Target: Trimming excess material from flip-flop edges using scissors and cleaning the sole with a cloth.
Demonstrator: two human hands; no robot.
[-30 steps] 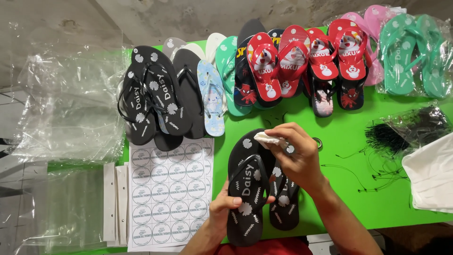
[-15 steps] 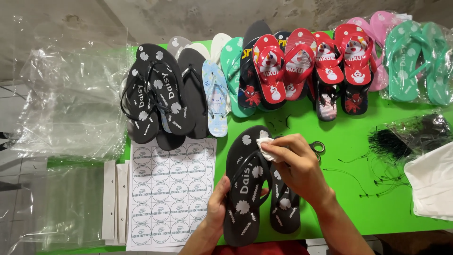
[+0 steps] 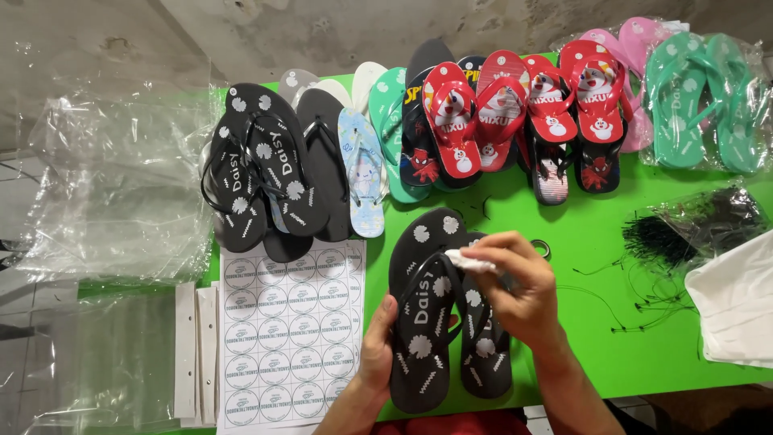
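Note:
A pair of black flip-flops with white flower prints (image 3: pixel 425 314) lies on the green table (image 3: pixel 596 322) in front of me. My left hand (image 3: pixel 377 346) holds the left edge of the nearer flip-flop. My right hand (image 3: pixel 515 286) rests over the second flip-flop and pinches a small white cloth (image 3: pixel 471 259) against the strap area. The second flip-flop is partly hidden under my right hand.
Rows of flip-flops line the far edge: black flowered (image 3: pixel 262 173), red cartoon (image 3: pixel 483 113), teal in plastic (image 3: pixel 700 97). A sheet of round stickers (image 3: pixel 286 330) lies left of my hands. Clear bags (image 3: pixel 113 201) lie left, black string ties (image 3: pixel 692 229) and a white bag (image 3: pixel 737 302) right.
My right hand with the cloth has shifted slightly along the flip-flops' upper part. My left hand keeps its hold on the edge.

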